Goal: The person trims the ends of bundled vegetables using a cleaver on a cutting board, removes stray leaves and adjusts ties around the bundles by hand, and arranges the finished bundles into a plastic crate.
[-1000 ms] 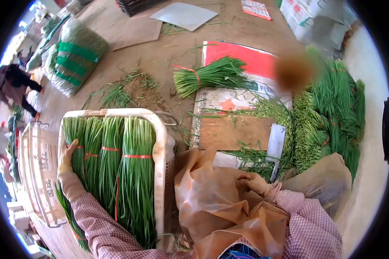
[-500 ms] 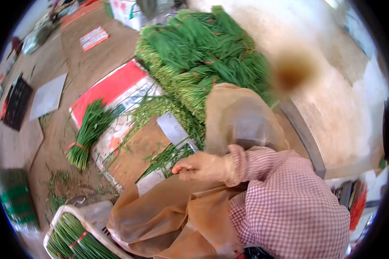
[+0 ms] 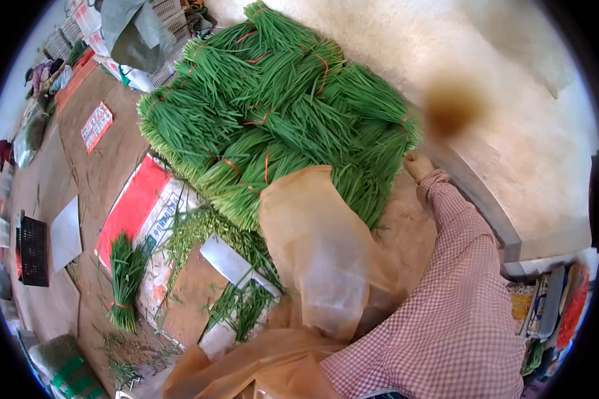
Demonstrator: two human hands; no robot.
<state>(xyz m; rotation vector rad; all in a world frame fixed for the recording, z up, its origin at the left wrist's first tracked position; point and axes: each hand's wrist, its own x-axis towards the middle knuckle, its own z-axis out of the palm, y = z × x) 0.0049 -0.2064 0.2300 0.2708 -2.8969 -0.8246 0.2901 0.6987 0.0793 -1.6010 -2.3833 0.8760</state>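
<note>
Greens (image 3: 293,113) lie piled just beside the right hand (image 3: 417,167), whose grip I cannot tell.

A loose, long sleeve (image 3: 446,286) in small pink-and-white gingham ends in a gathered, frilled cuff (image 3: 432,178) at the bare right hand (image 3: 417,165). Wrinkled, translucent orange-brown plastic sheeting (image 3: 273,356) covers the lap; just above it, paler tan, cloudy plastic (image 3: 316,246) covers a knee.
</note>
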